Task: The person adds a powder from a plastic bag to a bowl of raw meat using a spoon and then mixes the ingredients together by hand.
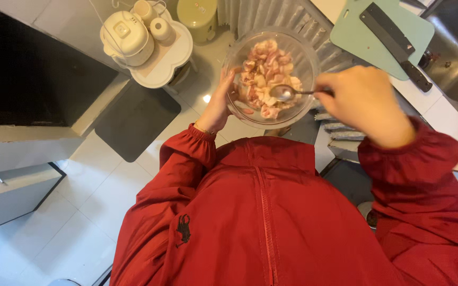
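Observation:
A clear glass bowl (304, 57) filled with pink raw meat pieces (265, 74) is held up in front of my chest. My left hand (219, 103) cups the bowl's left side from below. My right hand (364, 100) grips the handle of a metal spoon (287, 92), whose bowl end rests among the meat near the bowl's front. Both arms wear red jacket sleeves.
A mint green cutting board (356, 37) with a black cleaver (393, 42) lies on the counter at the upper right, beside a steel sink (457, 47). On the floor stand a white rice cooker (127, 36) on a round stand, a dark mat (133, 119) and a yellow bin (197, 18).

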